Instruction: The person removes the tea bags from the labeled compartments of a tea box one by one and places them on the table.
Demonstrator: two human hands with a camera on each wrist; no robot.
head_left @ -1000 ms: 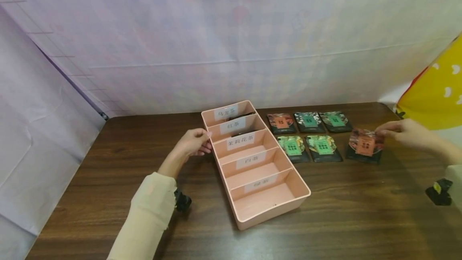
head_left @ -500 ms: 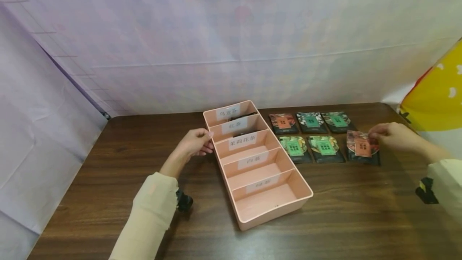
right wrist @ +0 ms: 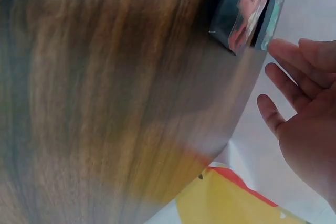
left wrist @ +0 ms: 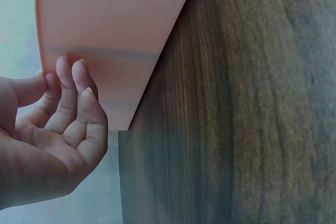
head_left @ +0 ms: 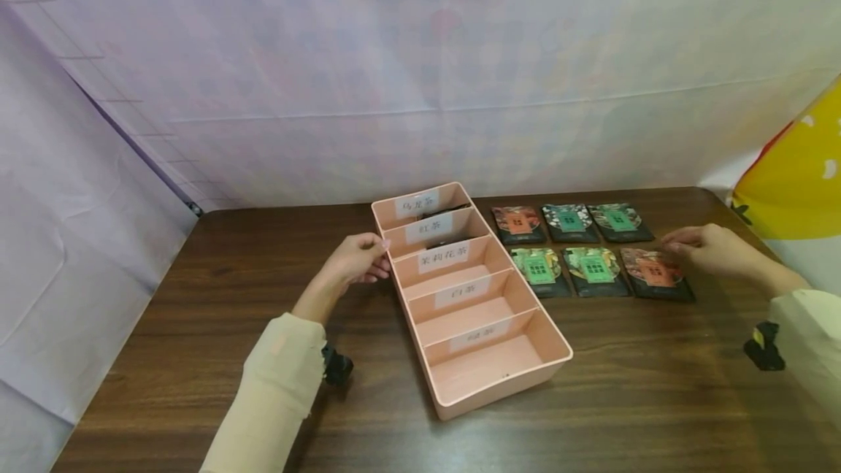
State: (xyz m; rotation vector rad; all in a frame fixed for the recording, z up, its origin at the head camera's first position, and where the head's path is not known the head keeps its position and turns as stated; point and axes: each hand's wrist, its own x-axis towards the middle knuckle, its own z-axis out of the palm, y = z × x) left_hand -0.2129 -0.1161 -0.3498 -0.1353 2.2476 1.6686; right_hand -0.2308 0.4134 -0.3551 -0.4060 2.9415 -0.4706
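Note:
A long pink divided box (head_left: 506, 390) stands at a slant on the table, its compartments labelled with tea names in Chinese. My left hand (head_left: 356, 258) pinches its left rim between thumb and index finger; in the left wrist view the other fingers curve beside the outer wall (left wrist: 113, 17). At the right, a red and black tea sachet (head_left: 657, 274) lies flat as the nearest of the front row. Just beyond its upper right corner hovers my right hand (head_left: 712, 250), holding nothing. The right wrist view shows its fingers (right wrist: 270, 114) loosely bent, apart from the sachet.
Beside the box lie two green-labelled sachets (head_left: 596, 272) in front, with a red one (head_left: 517, 224) and two dark green ones (head_left: 569, 222) behind. Dark packets (head_left: 450, 241) sit in the two rear compartments. A pale curtain (head_left: 420, 71) hangs behind the table (head_left: 250, 298).
My right hand has lowered the red sachet, shifted it left into line with the front row, and let go. My left hand stays on the box rim.

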